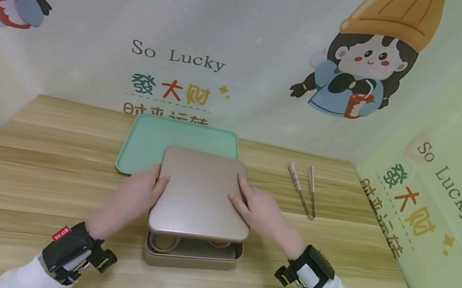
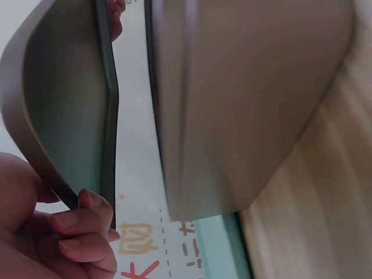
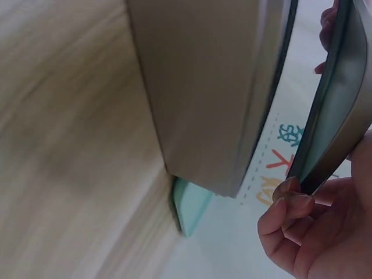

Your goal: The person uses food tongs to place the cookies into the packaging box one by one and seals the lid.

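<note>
A metal lid [image 1: 203, 194], brownish and square with rounded corners, is raised above a matching tin box [image 1: 191, 261]. My left hand [image 1: 140, 195] grips the lid's left edge, and my right hand [image 1: 261, 213] grips its right edge. Both wrist views show fingers curled under the lid's rim, with a gap between lid and box. Through the front opening of the tin, round pastries in paper cups show, one pastry [image 1: 163, 242] at the left and another [image 1: 219, 244] at the right. The rest of the inside is hidden under the lid.
Behind the tin lies a mint-green tray [image 1: 142, 138], partly covered by the lid. Tongs [image 1: 305, 192] with pale pink handles lie spread on the wooden table [image 1: 73, 180] to the right. A printed cloth [image 1: 261, 93] stands as a wall around the back and sides.
</note>
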Demonstrator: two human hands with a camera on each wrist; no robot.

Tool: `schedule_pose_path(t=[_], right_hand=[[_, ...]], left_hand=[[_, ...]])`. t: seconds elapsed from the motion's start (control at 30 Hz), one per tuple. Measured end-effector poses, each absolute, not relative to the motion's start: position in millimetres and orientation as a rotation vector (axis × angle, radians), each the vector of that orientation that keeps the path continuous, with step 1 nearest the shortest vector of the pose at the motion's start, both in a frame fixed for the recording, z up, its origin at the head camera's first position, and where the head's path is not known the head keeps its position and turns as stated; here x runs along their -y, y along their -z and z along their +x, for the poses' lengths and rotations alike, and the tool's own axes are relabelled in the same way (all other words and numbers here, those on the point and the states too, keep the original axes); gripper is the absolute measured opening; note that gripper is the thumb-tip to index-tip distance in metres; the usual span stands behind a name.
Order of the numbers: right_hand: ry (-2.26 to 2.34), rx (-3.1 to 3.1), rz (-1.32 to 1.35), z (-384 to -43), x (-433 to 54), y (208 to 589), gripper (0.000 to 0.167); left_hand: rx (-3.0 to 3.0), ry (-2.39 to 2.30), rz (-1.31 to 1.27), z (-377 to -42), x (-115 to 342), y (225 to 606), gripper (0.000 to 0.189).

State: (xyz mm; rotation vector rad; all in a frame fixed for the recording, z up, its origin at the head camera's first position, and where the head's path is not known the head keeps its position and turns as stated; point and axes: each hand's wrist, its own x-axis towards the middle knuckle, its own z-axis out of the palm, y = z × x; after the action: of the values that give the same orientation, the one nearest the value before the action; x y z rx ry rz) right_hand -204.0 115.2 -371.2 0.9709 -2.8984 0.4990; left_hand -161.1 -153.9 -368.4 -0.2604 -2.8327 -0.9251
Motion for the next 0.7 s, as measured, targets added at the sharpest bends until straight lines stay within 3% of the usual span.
schedule_pose_path(t=[0.5, 0.7], right_hand=[[-0.323, 2.927, 0.961, -184, -115, 394, 0.060], [-0.277, 2.925, 0.929, -182, -114, 398, 0.060]], left_hand=[[2.883, 0.876, -0.208, -148, 148, 398, 0.025], [2.899, 0.862, -0.204, -147, 149, 403, 0.031]])
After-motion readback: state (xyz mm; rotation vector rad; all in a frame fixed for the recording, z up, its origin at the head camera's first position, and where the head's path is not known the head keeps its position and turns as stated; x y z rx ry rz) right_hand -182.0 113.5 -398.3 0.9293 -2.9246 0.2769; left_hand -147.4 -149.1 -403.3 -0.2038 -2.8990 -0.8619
